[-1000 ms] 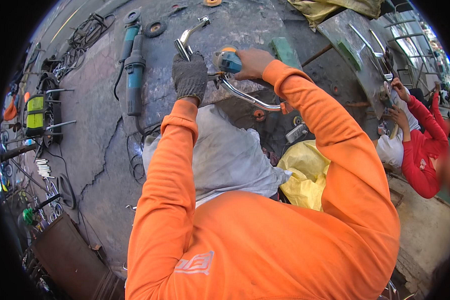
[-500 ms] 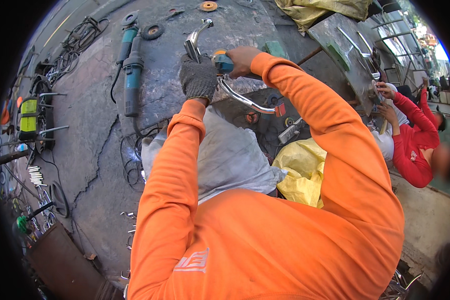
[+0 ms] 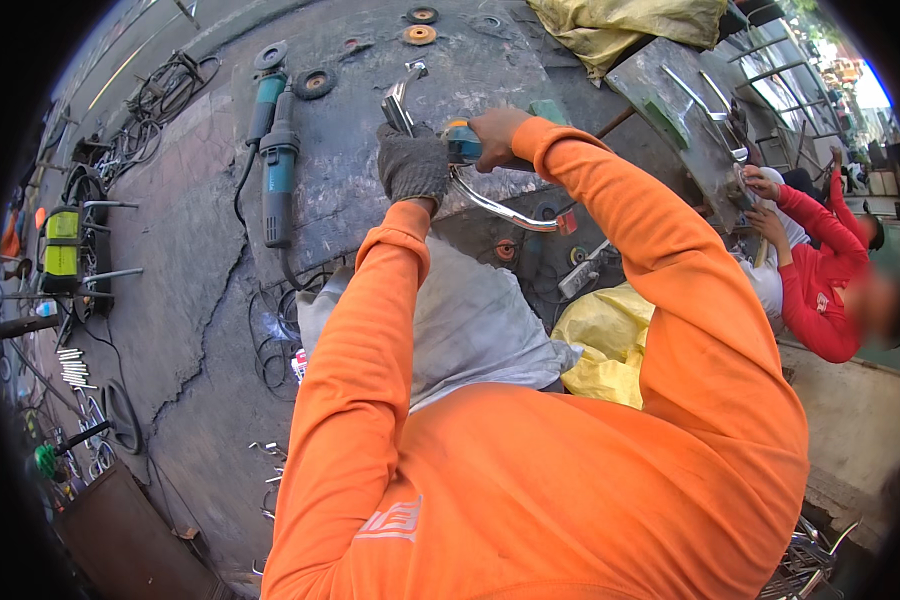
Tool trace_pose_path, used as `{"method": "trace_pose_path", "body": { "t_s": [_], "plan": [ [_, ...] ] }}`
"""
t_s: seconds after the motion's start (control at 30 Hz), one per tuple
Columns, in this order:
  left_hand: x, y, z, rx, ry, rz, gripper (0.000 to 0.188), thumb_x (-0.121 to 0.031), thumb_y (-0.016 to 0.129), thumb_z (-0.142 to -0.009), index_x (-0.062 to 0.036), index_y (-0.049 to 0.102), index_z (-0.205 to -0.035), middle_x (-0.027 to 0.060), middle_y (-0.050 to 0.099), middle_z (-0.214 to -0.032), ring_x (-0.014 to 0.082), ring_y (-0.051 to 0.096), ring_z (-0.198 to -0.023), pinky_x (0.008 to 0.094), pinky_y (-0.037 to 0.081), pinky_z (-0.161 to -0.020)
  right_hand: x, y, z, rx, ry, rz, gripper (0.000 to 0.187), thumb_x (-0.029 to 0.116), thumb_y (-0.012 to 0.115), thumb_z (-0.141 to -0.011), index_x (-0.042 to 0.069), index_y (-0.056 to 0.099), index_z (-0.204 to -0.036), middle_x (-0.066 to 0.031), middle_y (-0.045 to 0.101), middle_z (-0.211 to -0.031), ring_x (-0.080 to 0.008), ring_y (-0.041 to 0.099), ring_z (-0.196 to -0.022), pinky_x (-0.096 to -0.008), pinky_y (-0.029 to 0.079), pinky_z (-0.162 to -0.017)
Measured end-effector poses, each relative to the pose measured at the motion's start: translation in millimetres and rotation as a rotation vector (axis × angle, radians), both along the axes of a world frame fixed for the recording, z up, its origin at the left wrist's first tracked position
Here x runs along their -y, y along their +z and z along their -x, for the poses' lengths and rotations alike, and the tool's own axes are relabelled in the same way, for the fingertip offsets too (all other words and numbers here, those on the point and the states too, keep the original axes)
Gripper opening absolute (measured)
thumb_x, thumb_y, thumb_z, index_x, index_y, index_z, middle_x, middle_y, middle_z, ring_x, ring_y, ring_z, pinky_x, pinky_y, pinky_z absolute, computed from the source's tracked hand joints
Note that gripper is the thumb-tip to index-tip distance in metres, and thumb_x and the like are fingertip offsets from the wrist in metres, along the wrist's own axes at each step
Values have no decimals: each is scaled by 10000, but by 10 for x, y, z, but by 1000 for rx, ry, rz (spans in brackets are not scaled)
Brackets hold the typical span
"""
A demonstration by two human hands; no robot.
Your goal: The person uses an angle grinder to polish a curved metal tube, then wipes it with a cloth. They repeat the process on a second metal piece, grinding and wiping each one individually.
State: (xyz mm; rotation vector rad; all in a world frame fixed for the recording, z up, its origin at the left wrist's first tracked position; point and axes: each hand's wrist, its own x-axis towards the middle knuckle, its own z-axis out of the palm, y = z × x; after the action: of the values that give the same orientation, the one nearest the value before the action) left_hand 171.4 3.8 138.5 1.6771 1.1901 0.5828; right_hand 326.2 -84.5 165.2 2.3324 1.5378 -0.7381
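Dark-grey knit-gloved left hand (image 3: 414,165) grips bent, shiny silver metal tubing (image 3: 510,214), which shows beyond its far side and curves near-right below the bare right hand (image 3: 500,133), clamped on a blue-bodied, orange-topped power tool (image 3: 463,145).

A hand could pass between the nearer grinder (image 3: 279,180) and left hand (image 3: 413,165), but chrome tubing (image 3: 510,214) obstructs rightward.

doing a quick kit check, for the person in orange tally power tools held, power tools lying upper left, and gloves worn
Held power tool: 1
Teal power tools lying upper left: 2
Dark glove worn: 1
Total: 4
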Motion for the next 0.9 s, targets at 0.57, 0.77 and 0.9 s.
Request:
{"method": "trace_pose_path", "body": {
  "t_s": [0.57, 0.77, 0.9],
  "plan": [
    [-117, 28, -73, -61, -31, 31, 406, -269, 635, -925, 38, 613, -1191, 284, 716, -1105, 447, 712, -1028, 515, 545, -892, 435, -163, 17, -30, -159, -215, 668, 453, 815, -747, 32, 640, -1236, -229, 739, -1087, -414, 719, -1018, -502, 568, -893],
    [-67, -6, -56, -4, -28, -31, 390, -261, 656, -925, 25, 614, -1187, 270, 720, -1049, 431, 715, -976, 507, 545, -866, 278, -214, -35, -39, -109, -190, 617, 438, 839, -710, 64, 690, -1179, -226, 750, -1044, -428, 723, -996, -500, 568, -895],
    [-51, -11, -33, -32, -45, -64, 385, -266, 668, -932, 19, 601, -1181, 265, 722, -1031, 439, 716, -967, 512, 544, -860, 149, -228, -78, -76, -112, -133, 623, 425, 843, -703, 59, 692, -1184, -224, 753, -1059, -414, 725, -1019, -501, 571, -890]
  ]
}}
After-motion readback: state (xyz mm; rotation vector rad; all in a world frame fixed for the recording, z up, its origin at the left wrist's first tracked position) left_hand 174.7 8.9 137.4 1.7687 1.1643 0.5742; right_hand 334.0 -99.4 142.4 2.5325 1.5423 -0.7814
